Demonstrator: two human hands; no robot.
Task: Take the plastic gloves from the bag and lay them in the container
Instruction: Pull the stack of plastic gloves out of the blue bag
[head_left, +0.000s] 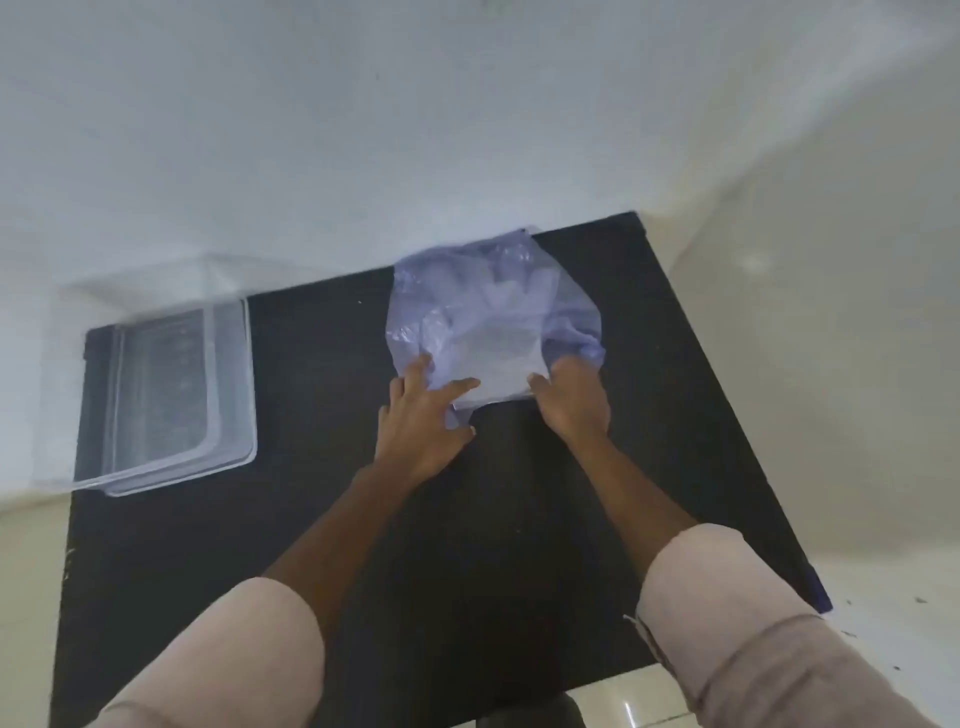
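The bag (493, 317) lies at the table's (322, 519) far edge, long axis running toward the near edge. Left hand (423, 415) and right hand (574, 400) pinch its near end, fingers clamped. The container (171, 395) sits at the far-left corner.

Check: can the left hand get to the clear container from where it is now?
Probably yes. The left hand rests on the bag; only bare black table lies between it and the container.
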